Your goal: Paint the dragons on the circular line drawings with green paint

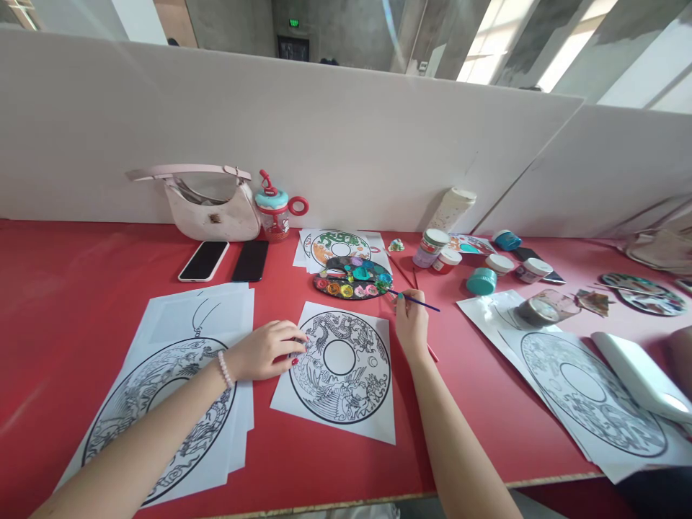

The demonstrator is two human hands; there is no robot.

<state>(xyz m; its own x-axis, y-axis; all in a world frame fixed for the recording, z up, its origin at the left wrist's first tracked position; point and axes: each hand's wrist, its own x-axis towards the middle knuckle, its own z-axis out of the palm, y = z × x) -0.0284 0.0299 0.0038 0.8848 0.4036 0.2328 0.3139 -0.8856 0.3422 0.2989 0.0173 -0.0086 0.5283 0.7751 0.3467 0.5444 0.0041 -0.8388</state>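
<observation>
The right hand has its grip closed on a thin brush, pinched between thumb and fingertips like a pen. The blue handle sticks out to the right and the tip reaches left and far to the teal paint at the right edge of the palette. The palette lies just beyond the sheet, near enough that the wrist need not lift.

The left hand holds nothing. Its loosely curled fingers press on the left edge of the sheet, likely to keep the paper from sliding on the red surface. The sheet, printed with a dragon ring in black outline, lies between the two hands. Paint jars stand far right of the palette.
</observation>
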